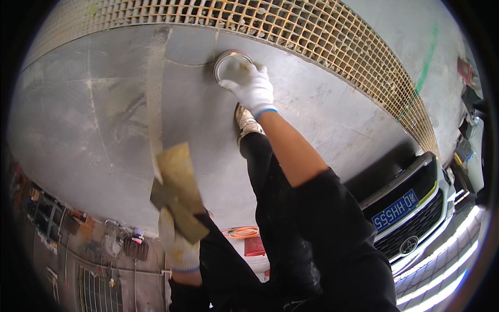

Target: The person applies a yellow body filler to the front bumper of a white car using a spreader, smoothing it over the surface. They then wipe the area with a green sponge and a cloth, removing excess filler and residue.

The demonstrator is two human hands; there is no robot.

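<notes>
Gray floor (119, 119), yellowish grating (291, 26) across top. Round can (227, 68) at upper center, gripped by rim in gloved right hand (252, 88), probably for steadiness. Crossed flat plates (179, 166) lower left of center, pinched together in gloved left hand (179, 248), likely to share one grip.

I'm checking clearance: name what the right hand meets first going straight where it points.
The round tin, which the right hand touches. Beyond it in the picture lies the yellowish grating, though depth is unclear.
</notes>
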